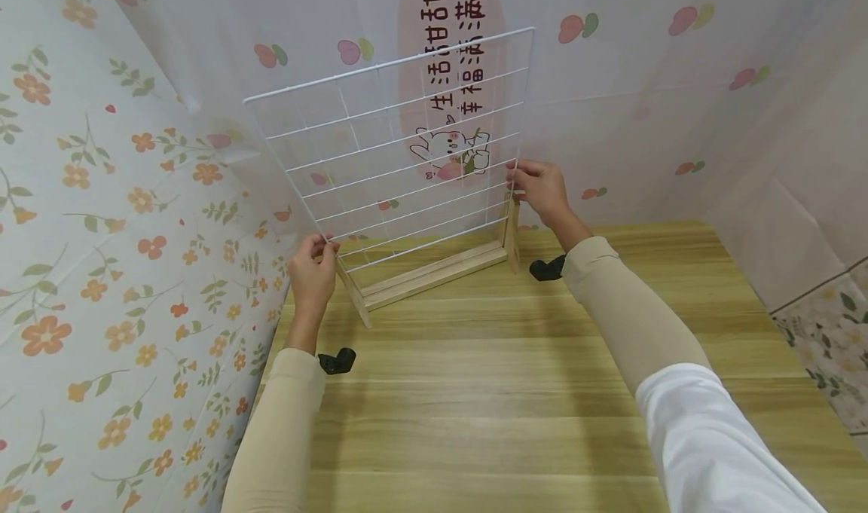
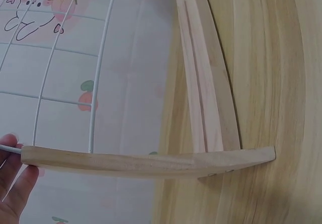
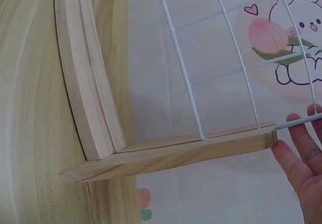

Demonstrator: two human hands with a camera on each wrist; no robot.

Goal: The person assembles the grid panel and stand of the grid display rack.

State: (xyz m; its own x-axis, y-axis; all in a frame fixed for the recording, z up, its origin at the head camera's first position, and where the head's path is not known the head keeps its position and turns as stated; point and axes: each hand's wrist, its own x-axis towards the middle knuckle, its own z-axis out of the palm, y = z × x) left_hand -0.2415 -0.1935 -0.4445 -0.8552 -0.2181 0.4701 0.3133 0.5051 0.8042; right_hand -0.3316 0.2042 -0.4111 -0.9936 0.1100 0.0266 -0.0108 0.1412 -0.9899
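Observation:
A white wire grid panel [image 1: 407,166] stands upright, tilted slightly, with its lower part between the two side posts of a pale wooden stand [image 1: 437,274]. At the panel's left edge, my left hand [image 1: 313,272] pinches the side wire just above the left post [image 2: 126,162]. The right hand [image 1: 541,189] grips the opposite side wire, fingertips close to the rounded top of the right post [image 3: 201,147]. In both wrist views the panel's bottom wire sits above the grooved crossbar [image 2: 204,83], with a gap between them.
The stand rests at the back of a wood-grain table [image 1: 461,407]. A printed cloth [image 1: 631,136] hangs behind it, and a flowered cloth [image 1: 136,272] hangs at the left. Small black objects [image 1: 339,361] show beside each wrist.

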